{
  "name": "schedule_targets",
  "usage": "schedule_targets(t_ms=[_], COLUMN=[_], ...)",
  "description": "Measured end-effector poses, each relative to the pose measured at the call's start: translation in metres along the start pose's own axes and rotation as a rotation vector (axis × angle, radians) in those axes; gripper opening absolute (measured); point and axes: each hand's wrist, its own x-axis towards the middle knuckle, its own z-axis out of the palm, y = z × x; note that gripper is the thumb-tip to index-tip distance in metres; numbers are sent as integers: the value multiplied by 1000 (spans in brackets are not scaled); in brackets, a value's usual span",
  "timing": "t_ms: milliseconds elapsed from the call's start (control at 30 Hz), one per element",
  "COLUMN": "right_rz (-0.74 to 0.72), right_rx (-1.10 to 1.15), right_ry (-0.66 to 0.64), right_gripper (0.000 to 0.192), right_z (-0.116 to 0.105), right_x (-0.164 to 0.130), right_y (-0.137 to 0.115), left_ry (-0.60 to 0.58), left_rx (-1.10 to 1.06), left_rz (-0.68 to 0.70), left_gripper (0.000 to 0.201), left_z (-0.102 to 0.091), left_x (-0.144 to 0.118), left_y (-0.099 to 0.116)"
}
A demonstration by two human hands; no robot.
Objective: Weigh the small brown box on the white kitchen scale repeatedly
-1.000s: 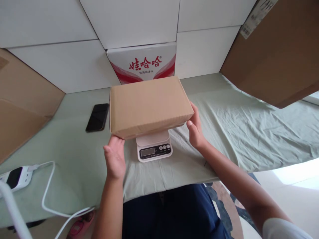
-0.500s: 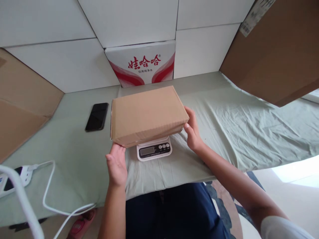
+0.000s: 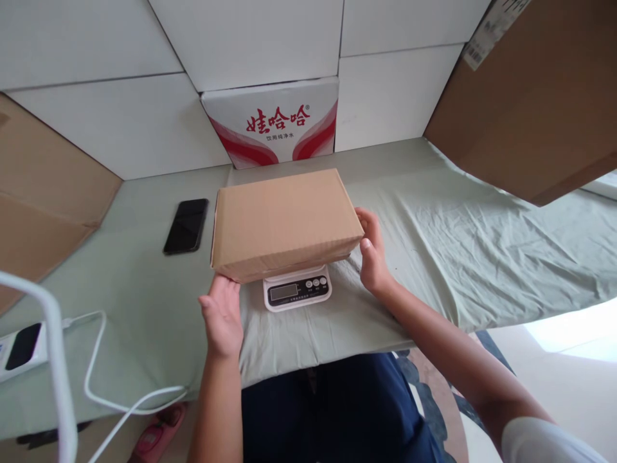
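Observation:
A closed brown cardboard box [image 3: 286,222] sits on or just above a small white digital scale [image 3: 297,289], covering its weighing surface. Only the scale's front panel shows, with a dark display and several round buttons. My left hand [image 3: 223,315] is palm up at the box's near left corner, its fingertips hidden beneath the edge and its thumb out to the side. At the right end, my right hand [image 3: 373,254] holds the box with its fingers along the side and its thumb by the near corner.
A black phone [image 3: 186,226] lies left of the box on the green cloth [image 3: 139,289]. Behind stands a white and red carton [image 3: 277,125] against the wall. Large cardboard boxes flank both sides, left [image 3: 43,186] and right [image 3: 535,109]. A power strip [image 3: 24,350] and white cable occupy the near left.
The box has tilted and settled very slightly at the scale. My right thumb has shifted a little outward from the box's corner. The view has moved slightly.

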Motion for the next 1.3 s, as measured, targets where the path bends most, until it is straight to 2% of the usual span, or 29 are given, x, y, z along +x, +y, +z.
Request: schedule_targets(t_ms=[200, 400, 733, 1100, 1300], right_rz=[13, 13, -24, -22, -33], right_rx=[34, 58, 44, 17, 38], right_ry=[21, 69, 23, -23, -2], right_gripper=[58, 61, 60, 63, 62], right_z=[1, 3, 4, 12, 10], right_x=[-1, -1, -2, -9, -4], right_y=[1, 8, -1, -10, -11], left_ry=[-1, 16, 18, 2, -20], left_rx=[-9, -9, -5, 31, 16], left_rz=[9, 14, 8, 20, 27], left_gripper=[85, 79, 89, 89, 83], left_z=[0, -2, -3, -2, -1], left_x=[1, 0, 0, 2, 1], left_y=[1, 0, -5, -5, -1])
